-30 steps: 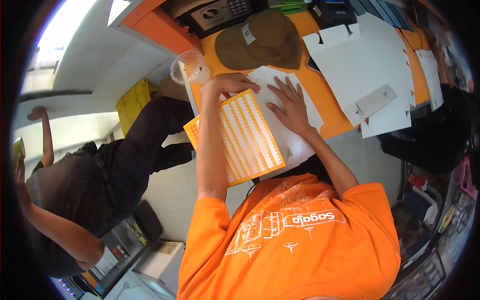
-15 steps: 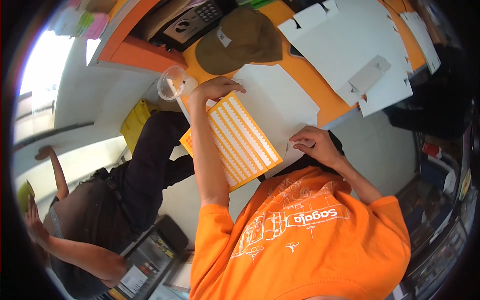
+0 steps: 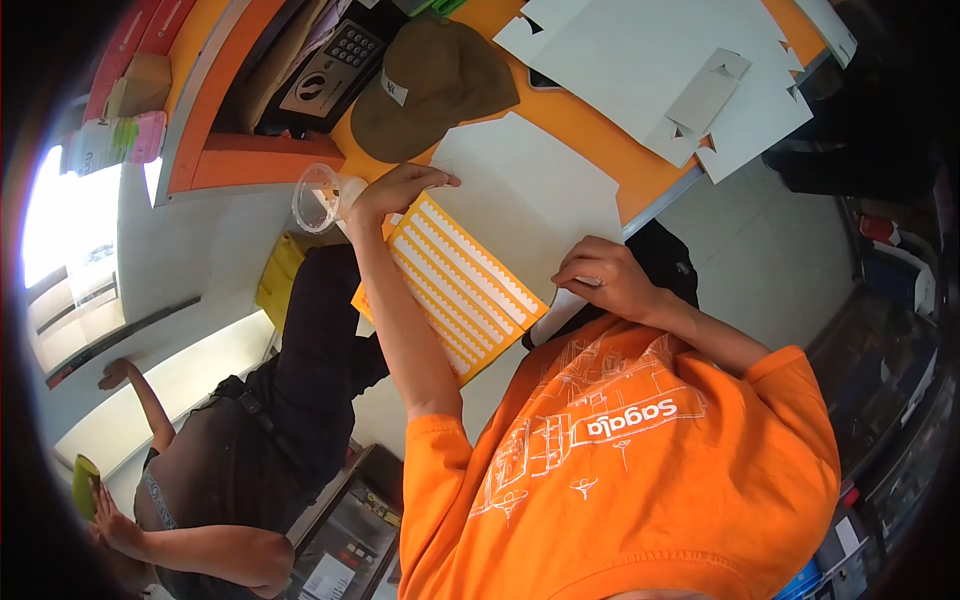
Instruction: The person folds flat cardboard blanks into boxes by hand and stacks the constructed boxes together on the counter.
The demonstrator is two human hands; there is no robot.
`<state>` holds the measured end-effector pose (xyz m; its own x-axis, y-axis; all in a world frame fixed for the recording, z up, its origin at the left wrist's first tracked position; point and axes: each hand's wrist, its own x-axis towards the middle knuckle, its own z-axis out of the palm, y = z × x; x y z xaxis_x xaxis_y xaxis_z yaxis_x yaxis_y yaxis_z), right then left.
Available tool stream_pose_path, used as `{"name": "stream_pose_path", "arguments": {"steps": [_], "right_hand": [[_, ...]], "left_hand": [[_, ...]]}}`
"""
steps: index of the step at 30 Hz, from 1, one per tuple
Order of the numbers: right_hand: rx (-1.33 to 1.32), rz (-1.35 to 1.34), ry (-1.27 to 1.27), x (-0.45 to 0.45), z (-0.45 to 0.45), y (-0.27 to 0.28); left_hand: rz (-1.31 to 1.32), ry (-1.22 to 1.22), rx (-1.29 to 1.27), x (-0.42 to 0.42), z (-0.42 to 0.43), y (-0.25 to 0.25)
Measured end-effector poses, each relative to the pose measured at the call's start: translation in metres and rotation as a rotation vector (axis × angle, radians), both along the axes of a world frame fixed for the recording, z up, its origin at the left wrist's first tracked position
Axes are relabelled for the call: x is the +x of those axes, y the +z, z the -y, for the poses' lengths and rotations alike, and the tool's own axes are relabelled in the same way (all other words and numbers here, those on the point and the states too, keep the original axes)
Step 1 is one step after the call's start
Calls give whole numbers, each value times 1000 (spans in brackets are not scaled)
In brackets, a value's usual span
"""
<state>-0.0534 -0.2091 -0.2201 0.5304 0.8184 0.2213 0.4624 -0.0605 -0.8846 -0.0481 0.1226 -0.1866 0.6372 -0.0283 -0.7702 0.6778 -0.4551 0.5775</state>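
Note:
A white cardboard sheet (image 3: pixel 530 185) lies over the orange table's front edge. Beside it, partly under my left forearm, is a yellow-orange panel (image 3: pixel 465 285) with white scalloped stripes; whether it is joined to the sheet I cannot tell. My left hand (image 3: pixel 405 190) is at the sheet's upper left corner, its fingers bent together at the edge, and what they grip is hidden. At the lower right edge of the sheet, my right hand (image 3: pixel 600 275) pinches the white cardboard between thumb and curled fingers.
A brown cap (image 3: pixel 430 85) and a clear plastic cup (image 3: pixel 318 198) stand near my left hand. More white cardboard (image 3: pixel 650 70) lies at the upper right. Behind the cap is a safe (image 3: pixel 330 75). Another person (image 3: pixel 225 450) is at the left, holding something green.
My right hand has left its flat position on the sheet, moved down to the lower edge and closed there. My left hand stays near the upper corner. The view has shifted.

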Motion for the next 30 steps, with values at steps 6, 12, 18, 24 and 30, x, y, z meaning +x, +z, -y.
{"name": "stream_pose_path", "arguments": {"steps": [6,12,18,24,30], "right_hand": [[-60,23,64,5,-1,7],[-287,13,152,27,5,17],[-295,12,255,39,0,22],[-245,3,222,21,-9,9],[-231,-36,181,17,-11,8]], "left_hand": [[18,15,-2,-3,2,1],[-64,66,-87,-3,-1,11],[154,-70,-403,-17,-5,32],[143,-249,-273,-14,-2,31],[120,-295,-266,-10,-1,32]]}}
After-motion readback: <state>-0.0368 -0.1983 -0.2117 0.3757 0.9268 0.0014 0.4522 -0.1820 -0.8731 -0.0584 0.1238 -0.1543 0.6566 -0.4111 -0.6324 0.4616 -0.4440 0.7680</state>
